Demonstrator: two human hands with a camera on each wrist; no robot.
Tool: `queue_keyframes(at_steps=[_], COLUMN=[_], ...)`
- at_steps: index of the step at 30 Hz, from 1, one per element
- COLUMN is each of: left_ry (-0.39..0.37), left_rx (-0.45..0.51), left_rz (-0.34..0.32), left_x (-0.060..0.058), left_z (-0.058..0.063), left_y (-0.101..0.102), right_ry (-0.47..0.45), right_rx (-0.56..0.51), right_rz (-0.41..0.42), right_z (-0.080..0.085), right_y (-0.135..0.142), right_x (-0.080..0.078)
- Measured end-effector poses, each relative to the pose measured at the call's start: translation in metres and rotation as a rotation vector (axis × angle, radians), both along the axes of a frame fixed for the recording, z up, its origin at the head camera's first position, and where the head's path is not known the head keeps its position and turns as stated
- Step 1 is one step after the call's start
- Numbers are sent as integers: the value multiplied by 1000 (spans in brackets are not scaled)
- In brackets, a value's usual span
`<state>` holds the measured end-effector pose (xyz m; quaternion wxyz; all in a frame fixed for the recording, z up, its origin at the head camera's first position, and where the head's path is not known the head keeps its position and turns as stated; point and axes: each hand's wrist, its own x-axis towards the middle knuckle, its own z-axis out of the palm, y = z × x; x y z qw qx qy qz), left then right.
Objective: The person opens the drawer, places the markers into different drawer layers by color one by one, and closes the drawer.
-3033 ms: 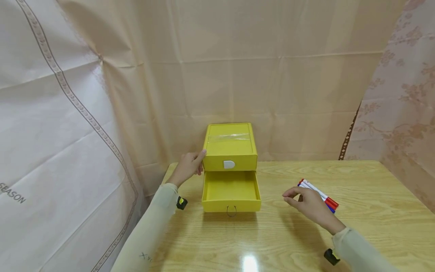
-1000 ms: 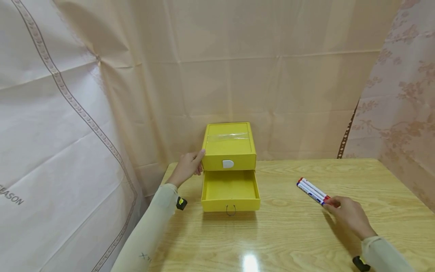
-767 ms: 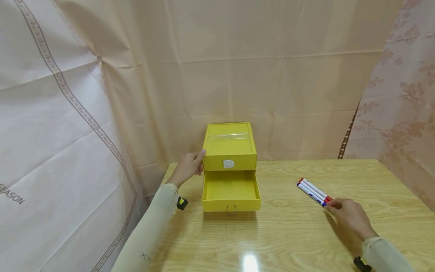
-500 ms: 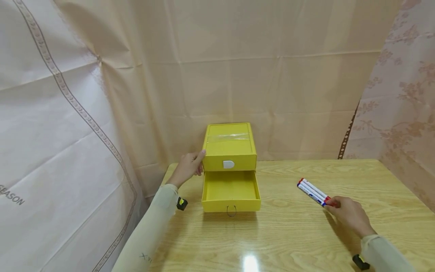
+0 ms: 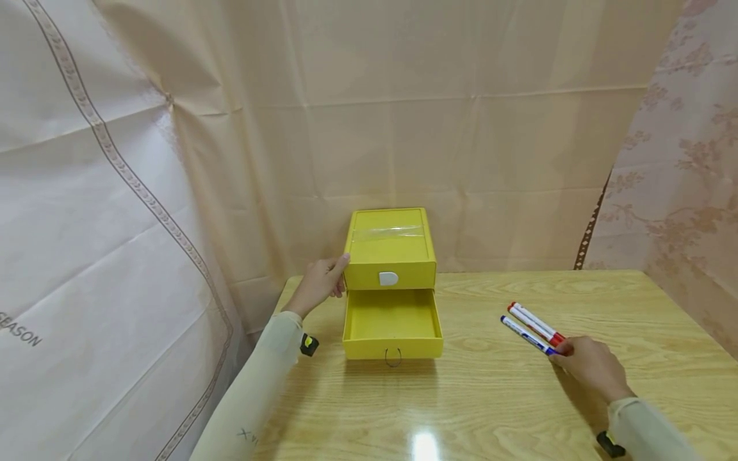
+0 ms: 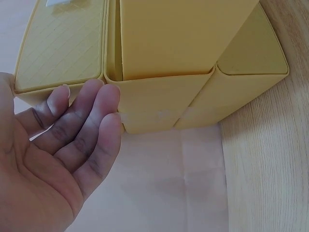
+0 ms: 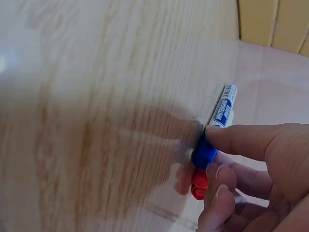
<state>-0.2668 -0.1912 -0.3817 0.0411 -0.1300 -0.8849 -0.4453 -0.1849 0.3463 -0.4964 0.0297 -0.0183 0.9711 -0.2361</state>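
A yellow two-drawer desktop box stands toward the back of the table, its lower drawer pulled out and bare inside. My left hand touches the box's left side, thumb at the top front corner. In the left wrist view, its loosely bent fingers lie against the yellow wall. On the right, my right hand pinches the blue cap of a whiteboard marker. Two red markers lie just beyond it, side by side; their red caps show below the blue one in the right wrist view.
The wooden table spreads in front of and between both hands. A beige curtain hangs close behind the box. Clear tape crosses the box top, and a thin wire loop hangs on the lower drawer's front.
My right hand has gone from hovering over the markers to their capped ends, and the blue marker has moved slightly apart from the red ones. The left hand stays put.
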Motion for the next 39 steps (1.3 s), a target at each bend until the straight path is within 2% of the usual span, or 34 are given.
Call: queue_keyframes(at_steps=[14,39], left_ry=[-1,-7], left_rx=[2,6], left_rz=[1,-5], left_x=[0,0], left_z=[1,0], left_y=[1,0], right_ry=[-42,22], right_rx=[62,43], right_rz=[-9,18], right_z=[1,0], right_y=[-7,-7], right_x=[1,1])
